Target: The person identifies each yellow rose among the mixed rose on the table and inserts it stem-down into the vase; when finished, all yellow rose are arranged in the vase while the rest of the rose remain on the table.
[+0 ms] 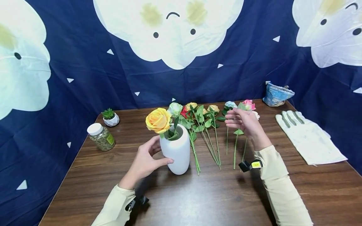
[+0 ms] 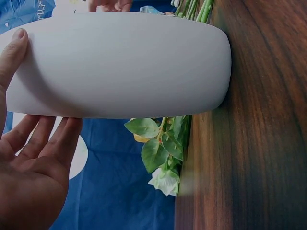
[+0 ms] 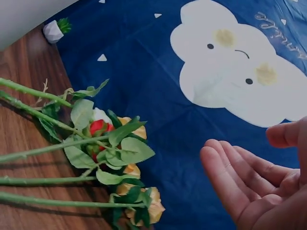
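Observation:
A white vase (image 1: 176, 157) stands upright on the table, a yellow rose (image 1: 158, 120) leaning out over its left rim. My left hand (image 1: 147, 158) grips the vase from the left; in the left wrist view its thumb (image 2: 14, 52) lies on one side and the fingers curl behind. My right hand (image 1: 246, 124) hovers above the flowers on the right, fingers extended and holding nothing. Between the hands lie several loose stems with a red rose (image 3: 100, 127), yellow roses (image 1: 213, 108) and a white rose (image 2: 165, 181). A pink rose (image 1: 249, 104) and a blue rose (image 1: 230, 105) lie near the right hand.
On the left are a jar with a white lid (image 1: 102, 138) and a small potted succulent (image 1: 111, 117). A blue bag (image 1: 277, 94) and white gloves (image 1: 309, 138) lie on the right. A dark blue cloth with clouds (image 1: 178, 84) hangs behind the table (image 1: 220, 194).

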Demonstrator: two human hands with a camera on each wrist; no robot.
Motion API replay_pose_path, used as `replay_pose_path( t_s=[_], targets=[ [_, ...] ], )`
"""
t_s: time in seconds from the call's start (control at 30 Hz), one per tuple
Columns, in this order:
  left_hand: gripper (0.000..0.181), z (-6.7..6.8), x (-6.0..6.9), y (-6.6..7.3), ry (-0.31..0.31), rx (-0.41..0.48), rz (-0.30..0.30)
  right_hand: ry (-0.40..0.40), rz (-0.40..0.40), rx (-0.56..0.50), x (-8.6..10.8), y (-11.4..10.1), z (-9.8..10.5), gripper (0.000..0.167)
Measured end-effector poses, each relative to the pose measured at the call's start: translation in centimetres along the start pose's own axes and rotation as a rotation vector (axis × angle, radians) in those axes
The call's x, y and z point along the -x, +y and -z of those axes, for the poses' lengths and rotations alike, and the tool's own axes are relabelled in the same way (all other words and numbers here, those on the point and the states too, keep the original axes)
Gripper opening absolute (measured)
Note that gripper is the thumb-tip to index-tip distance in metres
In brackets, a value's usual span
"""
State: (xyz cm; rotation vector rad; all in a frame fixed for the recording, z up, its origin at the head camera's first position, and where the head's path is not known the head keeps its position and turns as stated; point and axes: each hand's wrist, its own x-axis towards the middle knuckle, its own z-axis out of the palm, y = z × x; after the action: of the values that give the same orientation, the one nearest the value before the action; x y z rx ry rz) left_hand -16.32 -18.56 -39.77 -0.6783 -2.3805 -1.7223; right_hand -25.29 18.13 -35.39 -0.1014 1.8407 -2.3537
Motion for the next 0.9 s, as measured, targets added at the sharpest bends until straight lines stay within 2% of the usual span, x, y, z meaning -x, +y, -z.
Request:
replay_pose_path(
  t_s=[0.17,0.43,0.7,0.9],
  targets=[
    [0.075,0.1,0.0,0.0,-0.001,0.006,-0.004,-0.016,-0.078,-0.009,-0.7,0.8,0.4,0.033],
    [0.074,-0.1,0.0,0.0,-0.005,0.009,0.002,0.014,-0.165,0.016,-1.9,3.1,0.9,0.024],
    [0.075,-0.1,-0.1,0.0,-0.002,0.003,0.003,0.021,-0.218,0.053,-2.7,4.9,1.4,0.05],
    [0.075,-0.1,-0.1,0.1,-0.002,0.002,0.008,-0.002,-0.247,0.081,-2.9,5.8,1.5,0.054]
  ],
)
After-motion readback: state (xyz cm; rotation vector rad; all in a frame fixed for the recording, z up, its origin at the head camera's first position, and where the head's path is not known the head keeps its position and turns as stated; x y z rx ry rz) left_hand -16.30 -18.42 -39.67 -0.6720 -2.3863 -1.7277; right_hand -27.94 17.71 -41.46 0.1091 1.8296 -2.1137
